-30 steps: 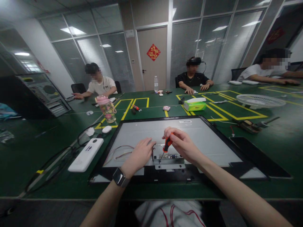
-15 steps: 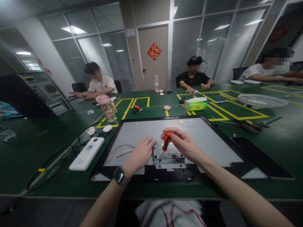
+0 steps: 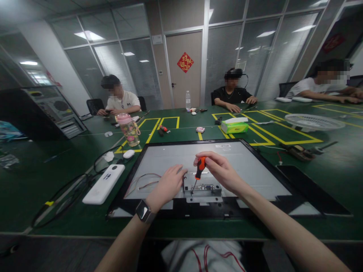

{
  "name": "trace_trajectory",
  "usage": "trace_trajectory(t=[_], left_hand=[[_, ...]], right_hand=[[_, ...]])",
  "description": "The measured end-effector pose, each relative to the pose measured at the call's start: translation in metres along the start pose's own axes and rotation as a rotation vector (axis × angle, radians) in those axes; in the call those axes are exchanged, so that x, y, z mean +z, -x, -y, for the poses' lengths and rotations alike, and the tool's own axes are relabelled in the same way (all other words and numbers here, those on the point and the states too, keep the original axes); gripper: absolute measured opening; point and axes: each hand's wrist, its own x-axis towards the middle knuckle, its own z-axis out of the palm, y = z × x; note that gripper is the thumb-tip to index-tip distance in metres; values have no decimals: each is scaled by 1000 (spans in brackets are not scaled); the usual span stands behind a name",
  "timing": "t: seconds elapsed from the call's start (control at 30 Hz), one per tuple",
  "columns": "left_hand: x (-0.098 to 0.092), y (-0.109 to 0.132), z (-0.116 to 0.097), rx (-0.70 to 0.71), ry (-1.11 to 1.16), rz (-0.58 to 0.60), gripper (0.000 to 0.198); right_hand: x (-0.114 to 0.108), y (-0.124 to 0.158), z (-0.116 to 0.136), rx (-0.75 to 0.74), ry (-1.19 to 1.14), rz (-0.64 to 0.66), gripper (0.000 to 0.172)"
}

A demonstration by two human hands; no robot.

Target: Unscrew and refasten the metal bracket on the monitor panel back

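Note:
A screwdriver (image 3: 200, 168) with an orange and black handle is held upright, slightly tilted, in the fingers of my right hand (image 3: 222, 169). Its tip meets the lower left part of a metal bracket box (image 3: 202, 192) with connector ports along its front. That box sits on the grey back of a flat display panel (image 3: 249, 166) lying on the table. My left hand (image 3: 169, 184) rests on the panel with fingers stretched out, fingertips at the box's left edge. Thin wires (image 3: 146, 181) lie left of it. Any screw under the tip is too small to make out.
A white power bank (image 3: 104, 184) and black cables (image 3: 66, 187) lie left of the panel. Beyond stand a drinking bottle (image 3: 129, 130) and a green tissue pack (image 3: 235, 125). A dark flat piece (image 3: 313, 189) lies at right. Several people sit across the green table.
My right hand and the screwdriver have shifted very slightly, the handle leaning a little more to the right. My left hand stays put. People across the table have moved their hands.

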Motion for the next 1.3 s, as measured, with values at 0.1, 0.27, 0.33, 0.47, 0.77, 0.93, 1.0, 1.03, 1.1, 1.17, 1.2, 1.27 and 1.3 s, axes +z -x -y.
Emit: trace_trajectory(t=[0.1, 0.27, 0.33, 0.47, 0.77, 0.93, 1.0, 1.03, 1.1, 1.17, 1.2, 1.27, 1.3], left_hand=[[-2, 0, -2, -2, 0, -3, 41], [-5, 2, -5, -2, -7, -2, 41], [-5, 2, -4, -5, -2, 0, 41], [-3, 2, -2, -4, 22, -14, 41], [-3, 2, -3, 12, 29, -29, 40], [-1, 1, -2, 19, 43, -25, 44], [-1, 0, -3, 16, 40, -23, 44], [-2, 0, -3, 14, 36, -19, 43], [-3, 1, -4, 6, 23, -12, 41], [-3, 1, -4, 0, 14, -10, 40], [-3, 1, -4, 0, 14, -13, 40], [-3, 1, -4, 3, 18, -17, 40], [-3, 1, -3, 6, 19, -17, 40]], right_hand=[[0, 0, 1, -49, 52, -11, 16], [1, 0, 3, -53, 15, -5, 7], [0, 0, 4, -30, 0, 12, 9], [-1, 0, 5, 18, 3, 25, 19], [5, 0, 7, -18, -75, 53, 13], [6, 2, 6, 35, -91, 89, 21], [6, 3, 3, 14, -64, 68, 21], [5, 3, 2, -4, -51, 66, 19], [4, 3, 1, -37, -41, 65, 13], [4, 3, 1, -46, -47, 52, 8], [4, 3, 2, -39, -50, 43, 7], [4, 3, 4, -12, -47, 30, 13], [5, 3, 5, 3, -46, 27, 17]])
